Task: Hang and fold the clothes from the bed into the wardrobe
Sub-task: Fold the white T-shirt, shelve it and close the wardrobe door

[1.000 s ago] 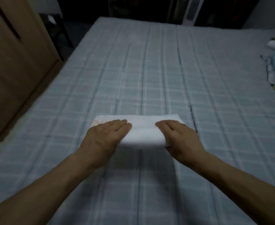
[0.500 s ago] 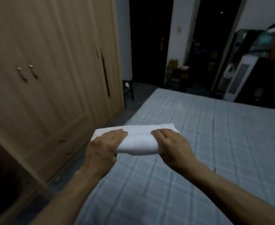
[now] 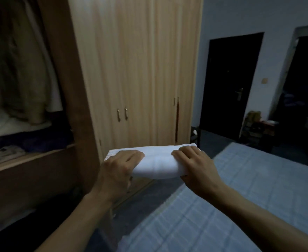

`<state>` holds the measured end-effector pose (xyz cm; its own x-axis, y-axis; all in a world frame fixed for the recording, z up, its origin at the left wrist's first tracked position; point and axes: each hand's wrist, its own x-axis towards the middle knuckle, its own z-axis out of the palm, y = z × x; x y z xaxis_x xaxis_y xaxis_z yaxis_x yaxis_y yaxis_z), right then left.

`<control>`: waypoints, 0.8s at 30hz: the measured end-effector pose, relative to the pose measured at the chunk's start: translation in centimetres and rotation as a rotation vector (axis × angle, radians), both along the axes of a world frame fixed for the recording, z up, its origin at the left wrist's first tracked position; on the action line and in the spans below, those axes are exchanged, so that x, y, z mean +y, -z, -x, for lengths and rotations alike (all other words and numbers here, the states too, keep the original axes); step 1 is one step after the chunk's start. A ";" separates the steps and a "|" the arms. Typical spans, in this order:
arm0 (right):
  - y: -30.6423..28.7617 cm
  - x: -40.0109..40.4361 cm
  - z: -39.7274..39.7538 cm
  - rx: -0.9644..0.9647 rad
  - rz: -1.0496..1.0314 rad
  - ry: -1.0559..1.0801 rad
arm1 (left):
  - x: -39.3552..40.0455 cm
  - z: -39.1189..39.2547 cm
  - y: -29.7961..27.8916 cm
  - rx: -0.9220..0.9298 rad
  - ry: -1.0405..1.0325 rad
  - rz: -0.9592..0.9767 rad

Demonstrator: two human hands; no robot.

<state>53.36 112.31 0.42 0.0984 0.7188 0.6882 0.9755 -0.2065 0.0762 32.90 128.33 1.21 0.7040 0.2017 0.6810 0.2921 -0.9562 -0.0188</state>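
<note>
Since a second ago we have lifted the folded white cloth bundle [image 3: 156, 163] off the bed and turned with it, so that the wardrobe now fills the view where the checked bedspread lay before. We hold the bundle level in the air between us and the wardrobe, clear of the bed, above the strip of dark floor. Our left hand [image 3: 119, 170] grips its left end, fingers curled over the top and the thumb tucked beneath; our right hand [image 3: 195, 165] grips the right end in the same way, fingers over the top edge. Just behind the bundle stand the closed light wooden wardrobe doors [image 3: 136, 73], with a pair of small metal handles [image 3: 122, 114] side by side. To the left the open wardrobe compartment [image 3: 22, 79] shows a pale beige hanging garment [image 3: 20, 66] above a heap of white fabric [image 3: 2, 123], and below that a stack of folded light clothes [image 3: 4, 153] on a wooden shelf. At lower right lies the bed with its pale blue checked cover [image 3: 240, 197]. Beyond it, against the grey wall, we see a dark closed door [image 3: 229, 84] with a metal lever handle, and a second dark doorway further right.
</note>
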 end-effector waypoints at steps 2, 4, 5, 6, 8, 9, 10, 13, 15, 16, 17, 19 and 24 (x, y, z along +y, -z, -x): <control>-0.6 2.8 2.4 -0.023 0.011 -0.021 | 1.6 3.2 -0.5 -0.004 -0.054 -0.040; -1.2 5.7 5.3 -0.022 0.009 -0.060 | 3.7 6.6 -0.9 -0.014 -0.112 -0.066; -1.6 7.1 6.8 -0.028 0.008 -0.081 | 4.9 8.3 -1.0 -0.016 -0.140 -0.071; -1.9 8.6 8.3 -0.038 0.007 -0.101 | 6.0 10.1 -1.2 -0.017 -0.168 -0.071; -2.6 11.5 11.2 -0.051 0.006 -0.148 | 8.0 13.8 -1.6 -0.018 -0.227 -0.065; -2.8 12.9 12.7 -0.053 0.006 -0.174 | 8.9 15.5 -1.7 -0.020 -0.255 -0.065; -3.0 14.3 14.2 -0.057 0.007 -0.198 | 10.0 17.3 -1.8 -0.020 -0.279 -0.064; -3.1 18.3 18.7 -0.064 0.011 -0.257 | 12.8 22.3 -1.5 -0.028 -0.333 -0.055; -2.7 20.8 21.1 -0.056 0.027 -0.302 | 14.5 25.2 -1.1 -0.035 -0.364 -0.041; -2.5 22.0 22.0 -0.050 0.040 -0.327 | 15.2 26.4 -0.8 -0.044 -0.380 -0.031; -2.2 23.3 22.7 -0.045 0.054 -0.349 | 16.0 27.4 -0.5 -0.054 -0.396 -0.021; -1.7 25.6 23.9 -0.040 0.068 -0.378 | 17.6 28.9 0.2 -0.064 -0.424 -0.003; 0.5 32.1 25.8 0.022 0.080 -0.471 | 22.3 31.4 2.4 -0.041 -0.491 0.005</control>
<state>27.56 144.36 -0.09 -0.2368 0.7390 0.6307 0.9630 0.2644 0.0519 1.51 150.61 -1.24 0.4976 0.5067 0.7040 0.7089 -0.7052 0.0064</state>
